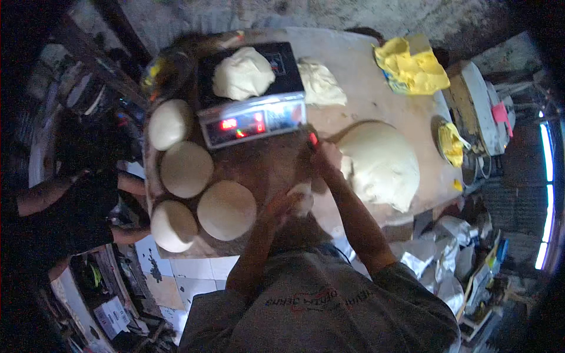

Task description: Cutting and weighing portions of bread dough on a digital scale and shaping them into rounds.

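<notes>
Small dough piece (303,199), pale, lumpy, soft-looking, over near side of worn table (359,52), against left hand (278,207) (blurred; cannot tell whether fingers pinch it). Right hand (326,159) closed round red-handled tool (313,139). Rightward, big dough mound (382,162), smooth, domed. Beyond hands, boxy scale (284,115) bearing craggy dough lump (244,73). Left, four smooth dough rounds (226,210).

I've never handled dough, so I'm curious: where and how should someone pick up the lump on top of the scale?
Probably low on its left and right flanks, both hands cupped, coming from the person's side. The dough lump is a wide, uneven mound that looks soft, so a pinch might stretch it. It rests on top of the scale, just beyond the lit display.
</notes>
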A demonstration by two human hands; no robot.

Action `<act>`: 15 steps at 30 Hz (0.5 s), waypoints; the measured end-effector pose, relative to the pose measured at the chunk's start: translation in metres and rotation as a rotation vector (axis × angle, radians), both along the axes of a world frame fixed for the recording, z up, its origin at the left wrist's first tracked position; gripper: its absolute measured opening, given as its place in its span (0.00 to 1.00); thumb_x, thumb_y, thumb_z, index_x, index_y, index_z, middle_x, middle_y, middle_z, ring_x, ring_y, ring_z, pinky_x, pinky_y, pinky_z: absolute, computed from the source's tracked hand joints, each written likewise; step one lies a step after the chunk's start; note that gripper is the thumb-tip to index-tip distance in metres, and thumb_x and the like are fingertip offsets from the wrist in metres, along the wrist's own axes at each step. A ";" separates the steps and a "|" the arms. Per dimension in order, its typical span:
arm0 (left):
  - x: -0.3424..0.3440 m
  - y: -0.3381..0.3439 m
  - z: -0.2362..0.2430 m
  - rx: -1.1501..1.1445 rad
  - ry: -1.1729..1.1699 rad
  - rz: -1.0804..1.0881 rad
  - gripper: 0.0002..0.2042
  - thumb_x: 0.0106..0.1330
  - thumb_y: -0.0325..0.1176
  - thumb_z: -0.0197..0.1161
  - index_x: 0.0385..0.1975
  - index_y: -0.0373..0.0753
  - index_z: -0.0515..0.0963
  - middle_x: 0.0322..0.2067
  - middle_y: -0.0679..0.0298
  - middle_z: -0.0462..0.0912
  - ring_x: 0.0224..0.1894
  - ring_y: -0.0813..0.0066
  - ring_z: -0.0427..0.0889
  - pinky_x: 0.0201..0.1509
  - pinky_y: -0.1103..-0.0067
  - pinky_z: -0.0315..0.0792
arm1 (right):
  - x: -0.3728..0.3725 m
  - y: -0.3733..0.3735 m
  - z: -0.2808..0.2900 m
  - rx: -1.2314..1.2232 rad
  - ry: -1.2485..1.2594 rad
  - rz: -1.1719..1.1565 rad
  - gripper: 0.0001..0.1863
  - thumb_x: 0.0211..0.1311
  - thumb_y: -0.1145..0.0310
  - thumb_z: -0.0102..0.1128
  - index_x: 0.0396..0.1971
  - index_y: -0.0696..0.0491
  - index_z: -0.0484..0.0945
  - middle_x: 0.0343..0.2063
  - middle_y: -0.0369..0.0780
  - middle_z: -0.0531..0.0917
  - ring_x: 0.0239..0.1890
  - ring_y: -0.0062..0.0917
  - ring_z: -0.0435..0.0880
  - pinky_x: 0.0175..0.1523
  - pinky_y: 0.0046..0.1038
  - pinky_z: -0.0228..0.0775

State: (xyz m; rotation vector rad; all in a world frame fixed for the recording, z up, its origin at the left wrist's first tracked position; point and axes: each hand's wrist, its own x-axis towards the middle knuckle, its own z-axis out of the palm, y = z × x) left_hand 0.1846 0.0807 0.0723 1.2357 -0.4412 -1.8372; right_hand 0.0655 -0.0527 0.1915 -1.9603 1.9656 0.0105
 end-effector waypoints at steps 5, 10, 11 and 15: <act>0.119 -0.073 0.189 -0.487 -1.004 0.008 0.21 0.59 0.39 0.54 0.49 0.33 0.65 0.42 0.51 0.73 0.45 0.64 0.73 0.44 0.71 0.67 | -0.011 -0.011 -0.041 -0.111 0.169 0.041 0.10 0.48 0.67 0.51 0.29 0.54 0.75 0.27 0.47 0.79 0.32 0.38 0.80 0.35 0.39 0.73; 0.149 -0.214 0.271 -1.042 -0.970 1.003 0.21 0.57 0.38 0.59 0.46 0.32 0.67 0.43 0.51 0.69 0.49 0.62 0.67 0.51 0.72 0.62 | -0.011 -0.005 -0.078 -0.330 0.197 0.029 0.09 0.53 0.68 0.48 0.31 0.52 0.76 0.28 0.43 0.79 0.30 0.34 0.81 0.30 0.32 0.74; 0.163 -0.230 0.256 -1.052 -0.980 1.005 0.21 0.57 0.38 0.59 0.46 0.32 0.67 0.43 0.51 0.69 0.49 0.62 0.67 0.51 0.72 0.62 | -0.003 -0.002 -0.072 -0.337 0.184 0.031 0.09 0.53 0.68 0.48 0.31 0.52 0.76 0.28 0.43 0.79 0.30 0.34 0.81 0.30 0.32 0.74; 0.168 -0.260 0.183 -1.337 -1.695 0.082 0.23 0.53 0.42 0.60 0.45 0.31 0.68 0.44 0.47 0.70 0.50 0.52 0.67 0.53 0.68 0.62 | -0.022 0.017 -0.042 -0.206 0.246 0.182 0.10 0.49 0.69 0.52 0.33 0.52 0.76 0.28 0.43 0.79 0.29 0.34 0.81 0.32 0.33 0.74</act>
